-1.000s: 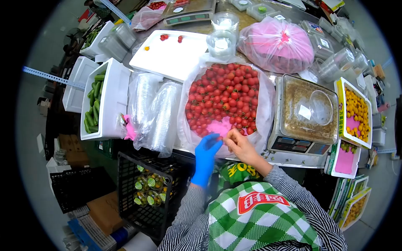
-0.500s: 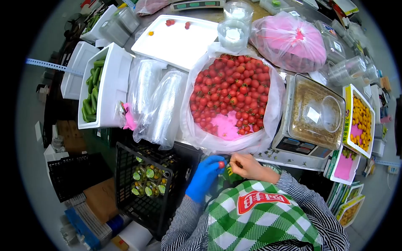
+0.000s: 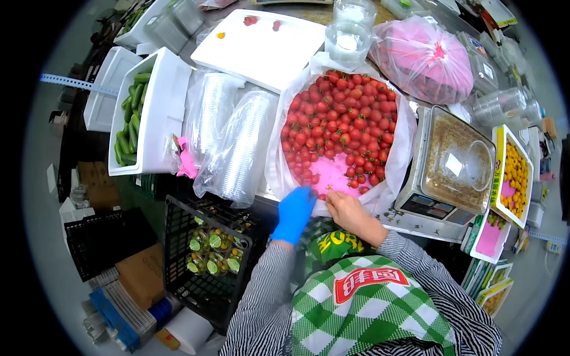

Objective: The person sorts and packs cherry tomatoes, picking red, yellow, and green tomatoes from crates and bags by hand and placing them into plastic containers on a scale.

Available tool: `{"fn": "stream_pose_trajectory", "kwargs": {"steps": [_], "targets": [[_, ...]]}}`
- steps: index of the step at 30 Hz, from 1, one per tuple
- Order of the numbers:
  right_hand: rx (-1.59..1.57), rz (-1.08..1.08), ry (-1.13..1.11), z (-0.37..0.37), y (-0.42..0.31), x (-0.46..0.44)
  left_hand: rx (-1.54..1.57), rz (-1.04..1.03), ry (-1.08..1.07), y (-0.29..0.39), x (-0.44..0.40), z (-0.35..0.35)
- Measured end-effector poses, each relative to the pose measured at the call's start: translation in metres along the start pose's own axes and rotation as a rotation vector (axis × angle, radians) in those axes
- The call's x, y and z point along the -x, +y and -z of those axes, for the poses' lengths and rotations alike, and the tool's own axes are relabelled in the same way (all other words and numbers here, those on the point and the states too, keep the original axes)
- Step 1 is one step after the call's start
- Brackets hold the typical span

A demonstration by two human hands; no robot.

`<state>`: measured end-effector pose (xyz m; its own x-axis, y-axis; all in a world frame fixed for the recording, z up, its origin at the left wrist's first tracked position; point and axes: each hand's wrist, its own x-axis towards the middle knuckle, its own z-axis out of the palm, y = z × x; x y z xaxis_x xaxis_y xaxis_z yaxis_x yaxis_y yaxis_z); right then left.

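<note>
A large white plastic bag (image 3: 402, 139) stands open with many red cherry tomatoes (image 3: 350, 113) in it; pink lining (image 3: 330, 173) shows through near its front. My left hand (image 3: 295, 215), in a blue glove, reaches over the bag's near rim, its fingertips beside the tomatoes. Motion blurs those fingers, so what they hold is unclear. My bare right hand (image 3: 351, 213) is at the same rim, thumb and fingers pressed together. A single cherry tomato (image 3: 322, 196) shows between the two hands; I cannot tell whether either one touches it.
Left of the bag lie sleeves of clear plastic cups (image 3: 240, 148) and a white foam box (image 3: 169, 113) of cucumbers. Behind is a white tray (image 3: 267, 50) with a few tomatoes. A weighing scale (image 3: 454, 160) stands right. A black crate (image 3: 205, 296) with packed clear containers sits low left.
Both hands have moved forward from in front of my apron to the bag's near rim. The tomato seen in my gloved left hand before is no longer clearly visible there.
</note>
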<state>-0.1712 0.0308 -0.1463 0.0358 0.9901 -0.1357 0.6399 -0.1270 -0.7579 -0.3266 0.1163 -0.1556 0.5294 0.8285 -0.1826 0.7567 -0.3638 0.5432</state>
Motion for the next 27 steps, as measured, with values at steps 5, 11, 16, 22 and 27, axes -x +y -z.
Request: {"fn": "stream_pose_trajectory", "kwargs": {"steps": [5, 11, 16, 22, 27], "targets": [[0.044, -0.132, 0.018, -0.005, -0.004, -0.002, -0.024, -0.035, -0.01, -0.005, 0.013, -0.005], [0.021, -0.245, 0.007, -0.014, 0.007, -0.02, 0.101, 0.046, 0.034, -0.014, 0.005, -0.008], [-0.207, -0.384, -0.003, -0.01, 0.004, -0.024, 0.116, -0.042, 0.047, -0.015, 0.0, -0.012], [-0.701, -0.395, 0.208, -0.017, 0.014, -0.015, 0.145, -0.079, 0.072, -0.011, 0.0, -0.012], [-0.51, -0.307, 0.269, -0.011, 0.013, -0.012, 0.031, -0.082, 0.071, 0.001, -0.007, -0.019]]}}
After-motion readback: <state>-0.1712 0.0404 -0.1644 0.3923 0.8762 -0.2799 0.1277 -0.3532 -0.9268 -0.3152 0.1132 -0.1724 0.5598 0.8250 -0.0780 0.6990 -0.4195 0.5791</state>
